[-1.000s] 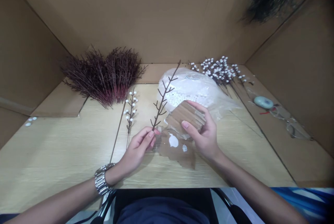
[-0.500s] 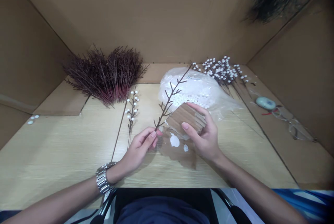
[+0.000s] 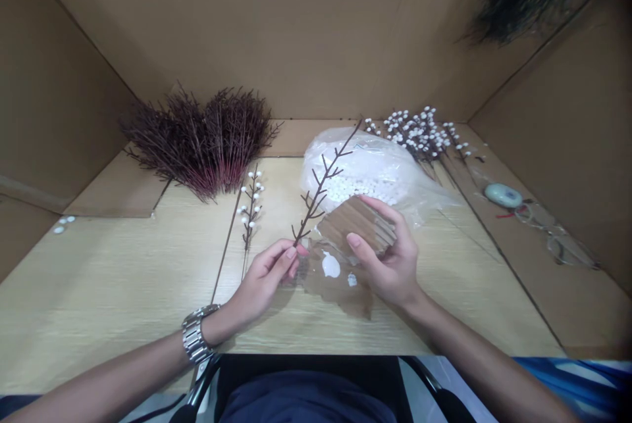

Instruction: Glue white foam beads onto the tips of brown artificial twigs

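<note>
Between thumb and fingers, my left hand (image 3: 269, 275) pinches the lower end of a bare brown artificial twig (image 3: 318, 189), which slants up to the right. My right hand (image 3: 390, 258) grips a piece of corrugated cardboard (image 3: 345, 222), thumb on top and fingers around its far edge. Below it on the table lies a torn cardboard sheet (image 3: 316, 285) bearing a large white blob (image 3: 330, 264) and a smaller one. A clear plastic bag (image 3: 365, 153) of small white balls rests behind the held pieces. Left of the twig lies another twig with white berries (image 3: 251, 202).
A thick bundle of bare twigs (image 3: 202, 140) lies at the back left, white-berried twigs (image 3: 417, 133) at the back right. On the right are a pale green oval object (image 3: 502, 195) and eyeglasses (image 3: 557, 239). Cardboard walls (image 3: 306, 35) enclose the table; loose white balls (image 3: 59, 229) sit far left.
My right hand has shifted slightly to the right with the cardboard piece. My left hand and the twig have stayed almost still.
</note>
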The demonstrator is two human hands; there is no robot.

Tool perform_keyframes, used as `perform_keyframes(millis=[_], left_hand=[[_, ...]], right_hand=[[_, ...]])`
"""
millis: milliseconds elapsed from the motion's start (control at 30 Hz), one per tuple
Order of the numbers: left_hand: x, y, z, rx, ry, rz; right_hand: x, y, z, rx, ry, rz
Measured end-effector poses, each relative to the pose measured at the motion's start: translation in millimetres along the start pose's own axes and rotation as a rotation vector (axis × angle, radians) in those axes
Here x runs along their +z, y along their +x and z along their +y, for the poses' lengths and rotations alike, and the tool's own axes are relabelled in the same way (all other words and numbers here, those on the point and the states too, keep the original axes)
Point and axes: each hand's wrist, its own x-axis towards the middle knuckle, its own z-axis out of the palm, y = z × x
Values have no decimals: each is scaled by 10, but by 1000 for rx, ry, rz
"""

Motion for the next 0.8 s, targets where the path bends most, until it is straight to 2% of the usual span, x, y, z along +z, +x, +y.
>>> perform_keyframes(millis=[267, 533, 633, 800], left_hand=[[-6, -2, 4, -1, -21, -14], [-2, -19, 63, -12, 16, -53], [1, -20, 69, -8, 40, -54], [-3, -22, 74, -13, 70, -56]], right_hand=[[-13, -19, 9, -63, -34, 23], [-26, -61, -32, -249, -132, 128], [-25, -46, -43, -269, -126, 98], [-5, -14, 15, -404, -126, 72]])
